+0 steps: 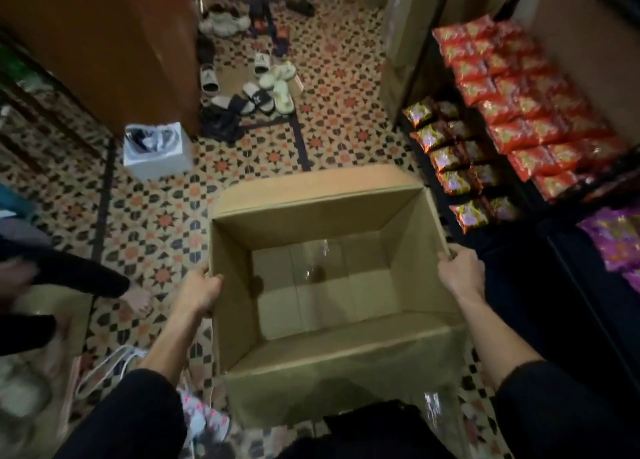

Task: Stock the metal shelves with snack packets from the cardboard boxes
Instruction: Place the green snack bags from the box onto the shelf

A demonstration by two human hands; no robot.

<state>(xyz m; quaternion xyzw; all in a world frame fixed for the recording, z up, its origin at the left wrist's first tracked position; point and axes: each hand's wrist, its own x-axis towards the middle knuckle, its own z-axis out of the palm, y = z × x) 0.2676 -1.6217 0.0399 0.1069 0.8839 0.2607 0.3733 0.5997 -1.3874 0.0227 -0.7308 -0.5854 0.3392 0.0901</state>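
Gripped the empty cardboard box [311, 216] with left hand [202, 290] and right hand [460, 275] curled over opposite rims, snack packets [519, 119] stacked on metal shelves [428, 42] right of the box; risked sweeping packets off if swung wide.

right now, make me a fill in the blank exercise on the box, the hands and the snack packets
The cardboard box is open and ____ inside.
The left hand grips its left rim; the right hand grips its ____ rim.
The large block of packets on the right is ____.
Missing words: empty; right; red
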